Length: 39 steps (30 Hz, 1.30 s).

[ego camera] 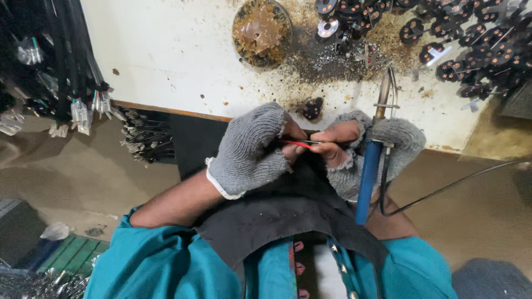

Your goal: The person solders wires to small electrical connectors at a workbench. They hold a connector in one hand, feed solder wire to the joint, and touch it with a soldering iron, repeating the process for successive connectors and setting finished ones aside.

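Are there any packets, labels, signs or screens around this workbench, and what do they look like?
No signs, screens or readable labels show.
Small clear plastic packets: hanging among the black cable bundles at left, whitish and see-through.
Crumpled clear plastic wrap: on the floor at lower left, shapeless, translucent.
Round container: on the white bench top, brown contents, unlabelled.

A round dish (261, 32) of brown residue sits near the worktop's (166, 55) far edge; black plug parts (471, 39) crowd its far-right corner.
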Tool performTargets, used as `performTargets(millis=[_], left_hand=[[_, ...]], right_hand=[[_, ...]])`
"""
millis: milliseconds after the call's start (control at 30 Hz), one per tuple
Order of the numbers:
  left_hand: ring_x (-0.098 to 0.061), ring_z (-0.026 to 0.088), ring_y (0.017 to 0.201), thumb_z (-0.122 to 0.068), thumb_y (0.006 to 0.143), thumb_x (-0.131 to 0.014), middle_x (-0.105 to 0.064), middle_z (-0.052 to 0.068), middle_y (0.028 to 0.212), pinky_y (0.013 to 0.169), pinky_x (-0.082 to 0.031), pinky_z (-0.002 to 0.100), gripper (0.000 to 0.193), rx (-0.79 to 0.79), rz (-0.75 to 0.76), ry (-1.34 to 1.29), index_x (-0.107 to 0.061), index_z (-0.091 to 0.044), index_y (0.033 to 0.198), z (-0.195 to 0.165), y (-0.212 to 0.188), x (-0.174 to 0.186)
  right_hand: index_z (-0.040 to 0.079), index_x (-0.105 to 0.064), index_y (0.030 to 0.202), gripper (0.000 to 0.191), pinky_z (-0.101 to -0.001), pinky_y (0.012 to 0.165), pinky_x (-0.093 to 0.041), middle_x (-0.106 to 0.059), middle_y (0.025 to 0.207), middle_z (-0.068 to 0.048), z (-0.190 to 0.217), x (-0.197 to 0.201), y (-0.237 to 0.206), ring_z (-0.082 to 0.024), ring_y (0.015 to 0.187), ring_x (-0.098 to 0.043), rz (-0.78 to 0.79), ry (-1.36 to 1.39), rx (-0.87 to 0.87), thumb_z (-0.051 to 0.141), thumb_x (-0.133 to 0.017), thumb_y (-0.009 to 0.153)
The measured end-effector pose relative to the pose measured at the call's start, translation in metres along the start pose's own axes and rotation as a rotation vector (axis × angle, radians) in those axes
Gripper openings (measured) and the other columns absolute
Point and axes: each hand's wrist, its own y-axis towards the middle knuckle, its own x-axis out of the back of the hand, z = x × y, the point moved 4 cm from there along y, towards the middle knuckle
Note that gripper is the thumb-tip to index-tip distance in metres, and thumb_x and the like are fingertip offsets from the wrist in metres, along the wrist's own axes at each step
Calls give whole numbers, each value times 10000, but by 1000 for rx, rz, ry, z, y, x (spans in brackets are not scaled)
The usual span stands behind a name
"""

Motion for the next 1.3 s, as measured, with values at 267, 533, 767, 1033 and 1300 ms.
performTargets(millis=[267, 533, 767, 1033, 1300], left_hand=[[-659, 317, 836, -164, 986, -692, -628, 118, 895, 768, -525, 389, 128, 66, -16, 2, -640, -51, 1019, -3, 1, 2], [-656, 360, 867, -190, 912, -752, -615, 145, 923, 758, -521, 421, 185, -58, -5, 83, -682, -64, 1027, 0, 6, 6], [-622, 322, 746, -155, 876, -764, -599, 114, 800, 645, -478, 417, 159, -130, -216, 348, -622, -87, 893, -13, 6, 15], [-671, 163, 716, -98, 992, -734, -627, 58, 823, 696, -551, 315, 141, 26, -523, 395, -609, -42, 959, 15, 14, 77], [-655, 213, 758, -137, 964, -777, -633, 87, 885, 732, -537, 325, 164, -70, -538, 572, -631, -64, 961, 20, 26, 75]], right_hand=[[53, -683, 879, 144, -298, 694, -500, -671, 785, -69, 1, 0, 1, -153, 716, -628, -14, -13, 46, 101, -811, 920], [68, -685, 982, 111, -290, 778, -521, -694, 877, -74, -6, 0, 0, -155, 809, -657, -36, -11, 78, 81, -795, 967], [80, -688, 1072, 113, -283, 852, -539, -714, 958, -79, -6, -6, -3, -157, 890, -682, -6, 82, 18, 63, -780, 1008], [104, -692, 1112, 233, -328, 837, -542, -761, 1120, -88, 35, -10, 20, -251, 916, -720, -102, -393, 366, 9, -829, 949], [131, -668, 964, 222, -383, 790, -491, -764, 1127, -69, 32, -12, 24, -284, 911, -701, 0, -495, 399, 79, -861, 868]])
